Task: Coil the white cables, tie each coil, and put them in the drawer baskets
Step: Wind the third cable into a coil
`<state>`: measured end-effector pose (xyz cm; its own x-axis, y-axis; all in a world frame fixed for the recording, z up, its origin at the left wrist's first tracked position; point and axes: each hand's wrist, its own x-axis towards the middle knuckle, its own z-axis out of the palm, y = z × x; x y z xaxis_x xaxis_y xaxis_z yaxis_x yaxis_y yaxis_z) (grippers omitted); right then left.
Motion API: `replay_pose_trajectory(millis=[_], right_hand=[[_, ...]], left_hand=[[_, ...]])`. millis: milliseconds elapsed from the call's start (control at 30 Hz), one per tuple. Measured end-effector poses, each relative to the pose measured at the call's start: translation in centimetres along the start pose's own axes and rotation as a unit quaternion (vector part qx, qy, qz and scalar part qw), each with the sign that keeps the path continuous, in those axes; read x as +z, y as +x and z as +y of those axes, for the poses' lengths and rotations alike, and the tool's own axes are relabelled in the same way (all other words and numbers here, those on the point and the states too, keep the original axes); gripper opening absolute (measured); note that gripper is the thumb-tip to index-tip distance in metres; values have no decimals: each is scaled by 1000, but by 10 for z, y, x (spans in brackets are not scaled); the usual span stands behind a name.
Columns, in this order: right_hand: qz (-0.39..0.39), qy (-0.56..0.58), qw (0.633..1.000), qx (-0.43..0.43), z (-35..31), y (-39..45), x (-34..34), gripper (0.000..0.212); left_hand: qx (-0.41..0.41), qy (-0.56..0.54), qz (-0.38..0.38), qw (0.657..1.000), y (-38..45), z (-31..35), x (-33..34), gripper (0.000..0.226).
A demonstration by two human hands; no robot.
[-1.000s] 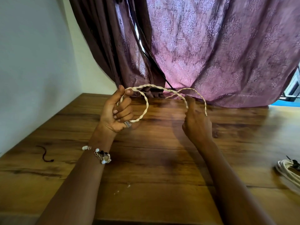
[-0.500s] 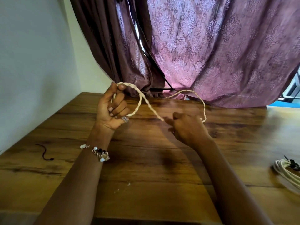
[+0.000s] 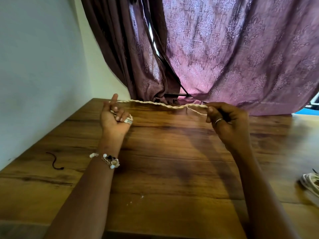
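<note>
Twisted cable: a cream-white twisted cable [image 3: 155, 103], thin and rope-like, is stretched in the air above the brown wood-grain table [image 3: 164, 169], running almost level between the two hands with a slight sag toward its right half.
Cable ends: at its left end the cable passes behind the raised forefinger and down through the palm, showing again at the heel of that hand; at its right end it doubles back in a short second strand that slants down to the same fingers.
Left hand: the left hand [image 3: 114, 118] is at the cable's left end, palm up, forefinger pointing straight up, the other fingers curled over the cable and gripping it; a silver ring sits on one curled finger.
Right hand: the right hand [image 3: 226, 119] is at the cable's right end, fingers bent inward, thumb and fingertips pinching the cable where the two strands meet; it wears a thin silver ring.
Bracelet: a beaded chain bracelet [image 3: 106, 159] with white and dark beads circles the left wrist, below the cable.
Coiled cables: a bundle of white coiled cables [image 3: 310, 184] lies on the table well to the right of the twisted cable, cut off by the frame edge.
Dark tie: a short dark curved cord [image 3: 55, 161] lies on the table, well to the left of and nearer than the twisted cable.
Curtain: a purple patterned fabric curtain [image 3: 233, 57] hangs behind the cable, its hem reaching the table's far edge.
Wall: a pale plain wall [image 3: 39, 66] stands to the cable's left.
</note>
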<state>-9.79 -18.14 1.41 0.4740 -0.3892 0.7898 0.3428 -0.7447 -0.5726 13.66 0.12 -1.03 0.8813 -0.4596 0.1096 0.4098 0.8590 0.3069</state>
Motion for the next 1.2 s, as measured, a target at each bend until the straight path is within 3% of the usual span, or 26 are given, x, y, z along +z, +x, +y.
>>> replay_pose_trajectory(millis=[67, 100, 167, 233, 267, 333, 433, 467, 500, 600, 733, 833, 933, 1000, 1100, 1200], right_hand=[[72, -194, 978, 0, 11, 1, 4, 21], [68, -299, 952, 16, 16, 1, 3, 24], [-28, -483, 869, 106, 19, -2, 3, 25], [-186, -604, 758, 163, 15, -5, 8, 26], [-267, -620, 721, 156, 10, -6, 13, 27], [-405, -589, 688, 124, -3, -6, 25, 30], [-496, -559, 664, -33, -22, -9, 37, 32], [-503, -542, 667, -89, -25, -12, 38, 33], [-499, -496, 700, -126, -27, -15, 40, 32], [-466, -276, 826, -157, -25, -22, 44, 26], [-359, -3, 931, -58, -26, -18, 38, 22], [-179, 106, 978, -10, -26, -13, 32, 11], [6, 21, 1000, -4, -7, -5, 26, 21], [75, -67, 995, -17, 7, -1, 22, 35], [99, -239, 966, 9, 16, -3, 20, 43], [38, -376, 924, 59, 22, -5, 15, 37]], left_hand=[[-21, 8, -15, 1000, -4, -7, 5, 37], [-29, 7, -36, 999, -7, -10, 7, 38], [-30, 9, -87, 996, -9, -10, 9, 40], [-25, 11, -130, 991, -11, -9, 10, 43], [-24, 9, -146, 989, -12, -9, 11, 44], [-24, 3, -165, 986, -13, -8, 13, 44], [-18, 43, -154, 987, -9, -4, 13, 44], [-17, 73, -142, 987, -8, -2, 12, 45], [-17, 108, -127, 986, -6, -2, 11, 47], [-24, 241, -87, 966, -10, -10, 13, 49], [-111, 391, -148, 901, -28, -31, 25, 38], [-208, 454, -214, 840, -43, -41, 28, 37], [-268, 494, -294, 773, -50, -50, 24, 43], [-302, 461, -338, 763, -53, -56, 23, 49], [-359, 390, -365, 765, -57, -67, 25, 52], [-401, 289, -368, 787, -57, -68, 27, 40]])
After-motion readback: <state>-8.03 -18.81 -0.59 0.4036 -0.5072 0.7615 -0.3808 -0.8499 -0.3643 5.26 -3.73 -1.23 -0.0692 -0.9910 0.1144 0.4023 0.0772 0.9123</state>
